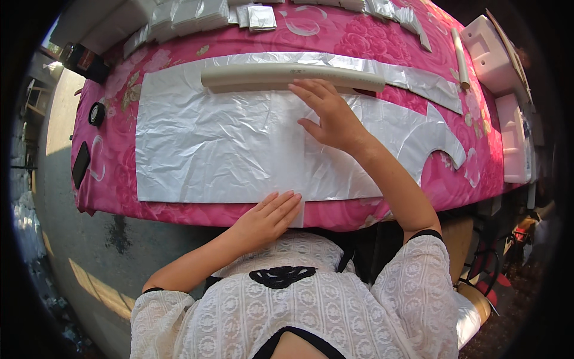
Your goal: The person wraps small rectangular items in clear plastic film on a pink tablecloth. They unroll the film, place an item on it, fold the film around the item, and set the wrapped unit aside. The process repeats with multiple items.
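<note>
A thin, shiny white plastic sheet (203, 143) lies lengthwise on the table, lightly creased, with a curved cut-out at its right end. Across its far side rests a long beige tube (251, 76). My left hand (276, 214) lies flat at the sheet's near edge, fingers stretched out, beside a narrow whitish strip that hangs over the edge. Farther up, my right hand (327, 116) is open above the sheet, thumb apart. Its fingertips overlap the tube's near side; whether they press on it I cannot tell.
The table wears a pink floral cloth (113, 173). Folded white plastic packets (261, 18) line the far edge. On the left are a black jar (84, 62), a tape roll (96, 113) and a phone (81, 164). A thin tube (460, 58) and white foam boxes (513, 139) stand right.
</note>
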Available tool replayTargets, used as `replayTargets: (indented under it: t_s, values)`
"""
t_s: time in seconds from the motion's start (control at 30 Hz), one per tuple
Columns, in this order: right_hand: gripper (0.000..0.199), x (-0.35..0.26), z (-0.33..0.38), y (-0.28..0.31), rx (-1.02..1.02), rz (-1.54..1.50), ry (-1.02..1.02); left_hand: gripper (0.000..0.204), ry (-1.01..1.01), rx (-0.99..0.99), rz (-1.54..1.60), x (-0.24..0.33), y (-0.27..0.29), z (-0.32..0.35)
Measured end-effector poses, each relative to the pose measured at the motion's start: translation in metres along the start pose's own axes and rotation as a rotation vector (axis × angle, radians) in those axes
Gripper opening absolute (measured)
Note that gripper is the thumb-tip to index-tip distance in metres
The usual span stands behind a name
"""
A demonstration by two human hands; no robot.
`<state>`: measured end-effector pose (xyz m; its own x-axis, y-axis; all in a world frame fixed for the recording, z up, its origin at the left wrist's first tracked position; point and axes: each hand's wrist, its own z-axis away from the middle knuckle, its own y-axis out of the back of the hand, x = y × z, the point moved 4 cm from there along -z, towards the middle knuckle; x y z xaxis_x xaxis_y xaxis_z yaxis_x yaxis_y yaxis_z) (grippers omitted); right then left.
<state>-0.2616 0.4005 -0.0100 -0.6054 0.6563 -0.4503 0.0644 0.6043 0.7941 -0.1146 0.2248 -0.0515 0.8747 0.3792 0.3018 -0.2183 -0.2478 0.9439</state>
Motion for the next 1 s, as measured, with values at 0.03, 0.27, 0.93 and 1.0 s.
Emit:
replayTargets:
  t_s: [0.03,0.27,0.93,1.0]
  values:
    - [0.058,-0.014,0.014,-0.003,-0.104,-0.074,0.025,0.049,-0.042,0.000,0.010,-0.001,0.001,0.001]
    - [0.057,-0.062,0.075,-0.023,-0.293,-0.093,0.098,0.027,-0.195,0.045,0.131,-0.010,0.018,0.005]
    - [0.034,-0.058,0.077,-0.025,-0.002,-0.093,-0.001,0.054,0.154,0.165,0.012,-0.051,0.029,-0.021]
    - [0.030,-0.054,0.077,-0.022,-0.033,-0.109,-0.020,0.049,0.174,0.248,0.083,-0.056,0.028,-0.023]
